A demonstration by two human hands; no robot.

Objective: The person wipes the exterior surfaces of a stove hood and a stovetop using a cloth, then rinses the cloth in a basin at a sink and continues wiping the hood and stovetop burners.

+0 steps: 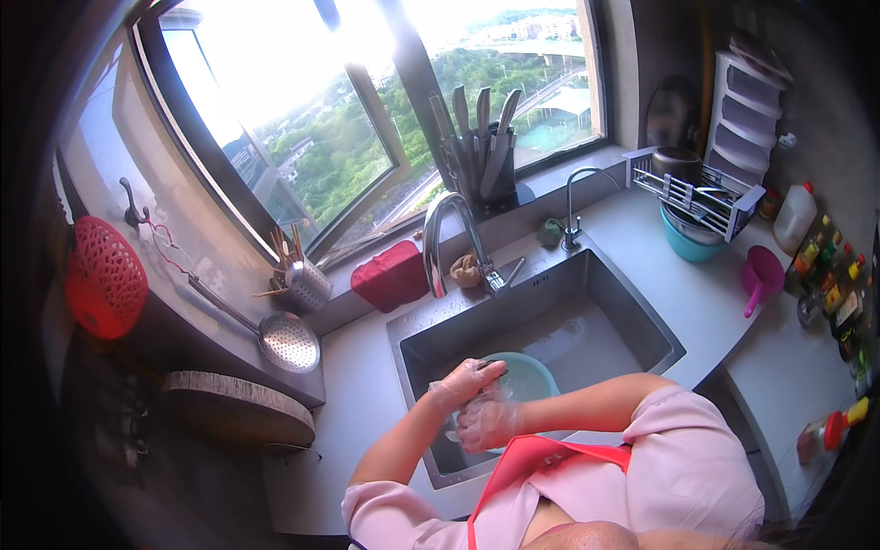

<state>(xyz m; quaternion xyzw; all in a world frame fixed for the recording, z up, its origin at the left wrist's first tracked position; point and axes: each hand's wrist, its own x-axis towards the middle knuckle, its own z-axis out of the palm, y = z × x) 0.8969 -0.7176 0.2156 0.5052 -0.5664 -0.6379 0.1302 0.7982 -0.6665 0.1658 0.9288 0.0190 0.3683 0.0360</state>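
Both hands wear thin clear plastic gloves over a pale green basin (543,375) inside the grey sink (605,275). My left hand (469,380) is closed around a small dark item (496,366), of which only an end shows by the thumb. Just below it, nearer my body, my right hand (487,423) is curled and slightly blurred. A small shiny bit (452,436) pokes out at its left side; whether the fingers grip it is hidden. Cloudy water shows in the basin, under the hands.
Behind the sink rise a curved chrome faucet (433,240) and a slimmer tap (570,199). A knife block (505,185) stands by the open window. A skimmer (289,342) hangs at left above a round wooden board (237,405). Right: dish rack (687,192), magenta ladle (762,271), several bottles (832,275).
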